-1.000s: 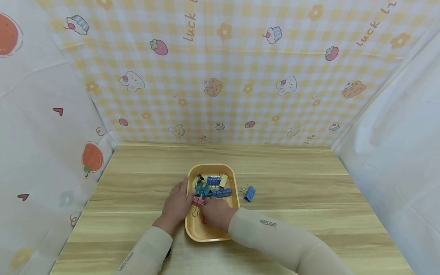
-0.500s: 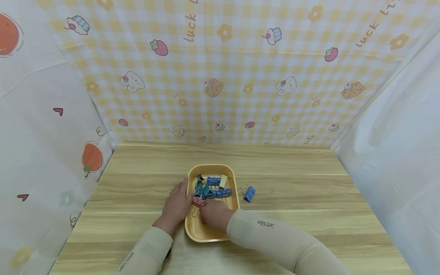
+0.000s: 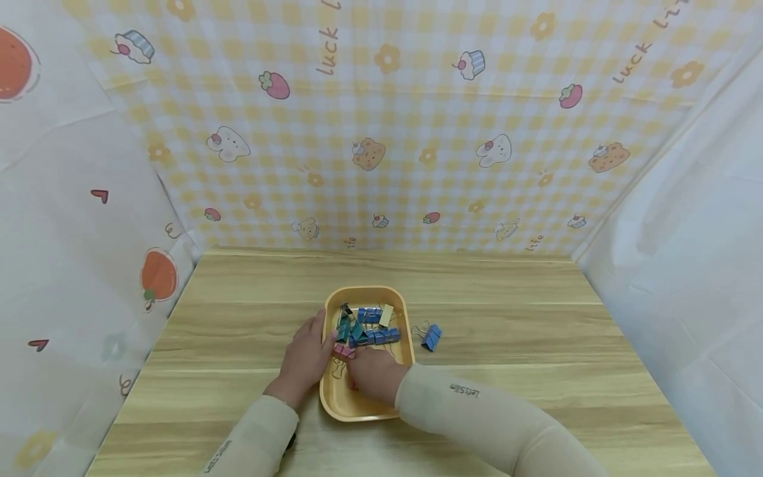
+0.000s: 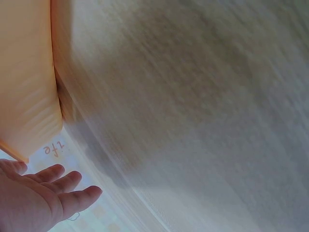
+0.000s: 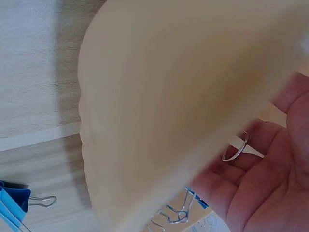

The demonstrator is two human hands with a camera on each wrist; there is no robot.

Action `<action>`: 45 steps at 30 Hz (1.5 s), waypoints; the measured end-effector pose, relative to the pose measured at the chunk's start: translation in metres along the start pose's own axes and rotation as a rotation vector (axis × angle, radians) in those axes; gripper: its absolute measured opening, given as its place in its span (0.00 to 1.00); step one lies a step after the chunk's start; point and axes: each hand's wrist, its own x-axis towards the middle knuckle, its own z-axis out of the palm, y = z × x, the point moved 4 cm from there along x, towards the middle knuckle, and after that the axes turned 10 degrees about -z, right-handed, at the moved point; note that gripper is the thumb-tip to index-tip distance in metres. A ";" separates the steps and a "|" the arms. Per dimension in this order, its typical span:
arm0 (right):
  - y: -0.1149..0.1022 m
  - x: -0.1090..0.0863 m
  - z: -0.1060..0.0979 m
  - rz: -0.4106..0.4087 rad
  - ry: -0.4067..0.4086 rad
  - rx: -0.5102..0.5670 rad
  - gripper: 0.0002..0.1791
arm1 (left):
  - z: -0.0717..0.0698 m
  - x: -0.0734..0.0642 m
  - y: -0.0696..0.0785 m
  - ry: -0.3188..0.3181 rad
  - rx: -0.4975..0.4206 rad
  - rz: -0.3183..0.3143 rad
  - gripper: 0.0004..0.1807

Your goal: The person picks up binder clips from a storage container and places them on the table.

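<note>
A yellow plastic tray (image 3: 352, 411) stands on the table and holds several binder clips. My left hand (image 3: 306, 361) rests against its left side, thumb over the rim; in the left wrist view that hand's fingers (image 4: 79, 198) extend loosely beside the tray wall. My right hand (image 3: 375, 372) is down in the tray with curled fingers, pinching a red binder clip (image 3: 353, 384) mostly hidden under it. The right wrist view shows a wire handle (image 5: 236, 151) between these fingers. A pink binder clip (image 3: 344, 351) lies just beyond the fingertips, near the left thumb.
Blue binder clips (image 3: 387, 336), green ones (image 3: 344, 328) and a yellow one (image 3: 386, 315) lie in the tray's far half. Outside, to its right, a blue binder clip (image 3: 432, 338) lies on the wooden table (image 3: 507, 318). A patterned cloth (image 3: 381, 192) hangs behind the table.
Less of the red binder clip shows under my right hand than a second ago. My left hand has stayed at the tray's side.
</note>
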 end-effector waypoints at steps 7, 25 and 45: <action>0.002 -0.006 -0.003 0.000 0.041 -0.006 0.10 | 0.000 0.001 0.000 0.002 -0.006 0.000 0.35; 0.016 -0.035 -0.030 0.022 0.182 0.106 0.18 | -0.001 -0.001 0.000 0.018 -0.002 0.017 0.34; 0.051 -0.067 -0.050 0.056 0.444 0.282 0.18 | 0.001 0.000 0.001 0.001 -0.005 -0.001 0.35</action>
